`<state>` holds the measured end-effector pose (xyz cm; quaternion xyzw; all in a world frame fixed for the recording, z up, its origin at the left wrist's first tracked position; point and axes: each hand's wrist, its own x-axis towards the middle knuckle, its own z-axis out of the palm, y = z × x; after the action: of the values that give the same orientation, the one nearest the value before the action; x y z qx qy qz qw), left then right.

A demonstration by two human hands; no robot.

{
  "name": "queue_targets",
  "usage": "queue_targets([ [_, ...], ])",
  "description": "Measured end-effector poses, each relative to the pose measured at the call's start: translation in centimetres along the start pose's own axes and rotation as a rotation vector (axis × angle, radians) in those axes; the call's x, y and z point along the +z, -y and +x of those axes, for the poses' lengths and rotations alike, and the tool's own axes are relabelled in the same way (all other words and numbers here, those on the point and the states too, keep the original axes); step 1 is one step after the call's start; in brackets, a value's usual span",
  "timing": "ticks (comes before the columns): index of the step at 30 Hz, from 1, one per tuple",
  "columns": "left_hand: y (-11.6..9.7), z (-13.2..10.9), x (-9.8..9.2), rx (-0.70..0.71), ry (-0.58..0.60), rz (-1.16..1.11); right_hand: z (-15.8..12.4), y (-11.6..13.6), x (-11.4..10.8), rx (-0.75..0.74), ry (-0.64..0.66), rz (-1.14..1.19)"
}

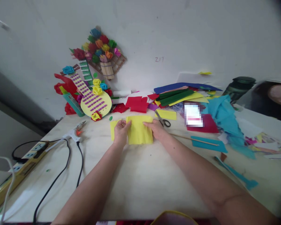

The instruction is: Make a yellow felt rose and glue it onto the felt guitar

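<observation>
A white wall (178, 34) stood behind the pale wooden table (131, 175); a grey strip (11, 97) ran low at left.

yellow paper (139, 129), red paper (137, 103), turquoise paper (221, 109)

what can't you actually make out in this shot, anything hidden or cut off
Head view, the only one:
- Yellow paper: parts hidden under the left hand and right hand, so the exact grip cannot be told.
- Scissors: partly behind the right hand.
- Pink card: pixelated, unreadable.
- Power strip: cut off by the left edge.
- Yellow-rimmed object: cut off by the bottom edge.
</observation>
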<state>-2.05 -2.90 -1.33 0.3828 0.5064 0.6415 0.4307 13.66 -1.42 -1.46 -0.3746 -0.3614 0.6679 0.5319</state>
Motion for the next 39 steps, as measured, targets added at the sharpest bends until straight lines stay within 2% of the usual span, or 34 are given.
queue_targets([
  [6, 0.3, 0.1, -0.3, -0.003, -0.008, -0.007, 0.3, -0.4, 0.1, -0.066, -0.018, -0.04],
  [13, 0.4, 0.1, -0.5, 0.046, -0.079, 0.002, 0.3, -0.8, 0.1, -0.084, -0.006, -0.086],
  [17, 0.5, 0.3, -0.6, 0.0, -0.081, -0.023, 0.1, -0.9, 0.3, -0.096, 0.003, -0.077],
  [22, 0.4, 0.6, -0.9, -0.042, 0.114, 0.07, 0.1, -0.4, 0.2, -0.14, -0.051, -0.069],
  [26, 0.1, 0.5, -1.0, -0.061, 0.218, 0.19, 0.5, -0.1, -0.3, -0.162, -0.113, -0.076],
  [28, -0.1, 0.3, -0.9, -0.071, 0.241, 0.227, 0.7, -0.1, -0.5, -0.168, -0.116, -0.065],
  [34, -0.7, -0.1, -0.4, -0.092, 0.189, 0.274, 0.8, 0.0, -0.6, -0.176, -0.146, -0.068],
  [36, -0.8, -0.2, -0.5, -0.119, 0.239, 0.254, 0.8, 0.1, -0.5, -0.177, -0.162, -0.074],
  [39, -1.0, -0.3, -0.6, -0.227, 0.381, 0.213, 0.9, 0.0, -0.6, -0.178, -0.181, -0.073],
])
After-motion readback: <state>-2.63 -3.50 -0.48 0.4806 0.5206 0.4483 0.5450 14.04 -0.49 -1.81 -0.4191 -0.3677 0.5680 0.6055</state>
